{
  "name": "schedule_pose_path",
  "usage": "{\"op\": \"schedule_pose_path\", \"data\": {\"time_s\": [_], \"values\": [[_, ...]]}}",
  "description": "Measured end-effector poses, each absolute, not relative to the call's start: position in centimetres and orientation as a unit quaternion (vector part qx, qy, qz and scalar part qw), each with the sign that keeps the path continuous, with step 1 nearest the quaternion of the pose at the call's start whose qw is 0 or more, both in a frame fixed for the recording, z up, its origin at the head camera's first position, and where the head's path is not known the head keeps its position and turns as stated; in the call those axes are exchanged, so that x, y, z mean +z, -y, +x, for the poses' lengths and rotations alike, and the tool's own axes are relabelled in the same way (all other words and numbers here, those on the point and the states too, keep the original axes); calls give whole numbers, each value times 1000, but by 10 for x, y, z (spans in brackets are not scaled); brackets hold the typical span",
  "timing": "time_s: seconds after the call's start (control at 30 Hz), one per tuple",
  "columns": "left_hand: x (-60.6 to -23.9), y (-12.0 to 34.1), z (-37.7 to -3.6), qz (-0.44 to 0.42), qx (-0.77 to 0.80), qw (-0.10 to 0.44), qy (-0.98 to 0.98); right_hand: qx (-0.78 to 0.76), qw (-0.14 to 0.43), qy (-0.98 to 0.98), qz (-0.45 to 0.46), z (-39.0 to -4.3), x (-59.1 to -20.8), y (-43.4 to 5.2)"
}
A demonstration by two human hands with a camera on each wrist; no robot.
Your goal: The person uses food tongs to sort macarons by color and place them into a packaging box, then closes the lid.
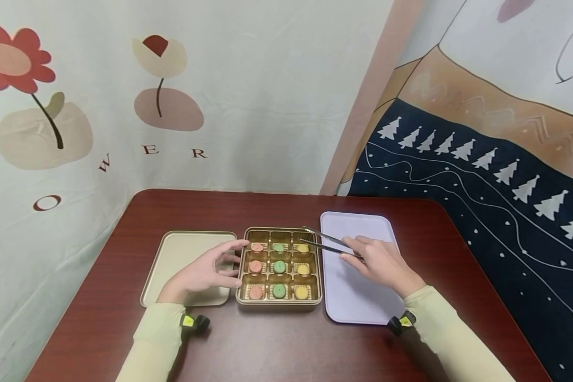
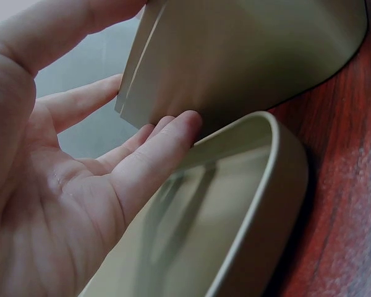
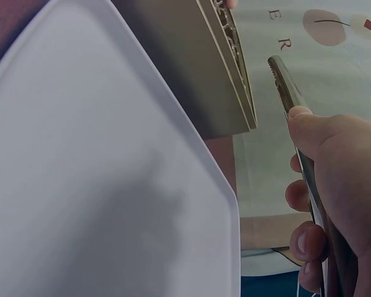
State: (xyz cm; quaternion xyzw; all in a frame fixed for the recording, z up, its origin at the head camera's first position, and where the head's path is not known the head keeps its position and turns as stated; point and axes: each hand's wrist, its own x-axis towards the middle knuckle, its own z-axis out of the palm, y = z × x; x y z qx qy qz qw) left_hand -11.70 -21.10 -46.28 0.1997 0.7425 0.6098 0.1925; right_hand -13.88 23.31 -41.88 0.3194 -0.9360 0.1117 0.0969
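Observation:
A gold box [image 1: 279, 305] with a divided gold insert stands upright mid-table. Its compartments hold small round macaron-like sweets: pink ones [image 1: 255, 267] in the left column, green ones [image 1: 279, 267] in the middle, yellow ones [image 1: 303, 269] on the right. My left hand [image 1: 214, 267] rests against the box's left side, thumb and fingers spread along it; the left wrist view shows fingertips at the box wall [image 2: 247, 55]. With my right hand [image 1: 381, 261] I hold black metal tongs [image 1: 331, 245]. Their tips are apart over the back right compartment, nothing visible between them.
Left of the box lies a shallow gold tray or lid [image 1: 183, 260], partly beneath my left hand. A lilac tray [image 1: 358, 307] lies right of the box, under my right hand. Both are on the dark red table [image 1: 267, 345], with printed cloth [image 1: 277, 106] hanging behind.

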Motion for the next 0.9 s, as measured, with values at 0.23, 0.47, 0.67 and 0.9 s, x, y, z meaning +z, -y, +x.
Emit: {"op": "schedule_pose_path", "data": {"time_s": [0.23,0.47,0.67,0.9], "values": [[-464,211,-118,203,611,194,-740,112,96,937,317,-138,-420,-233],[-465,211,-118,202,611,191,-741,110,114,934,320,-137,-424,-239],[-466,212,-118,199,614,195,-738,107,117,942,295,-134,-426,-252],[-467,213,-118,203,613,191,-739,110,96,963,226,-126,-425,-272]]}}
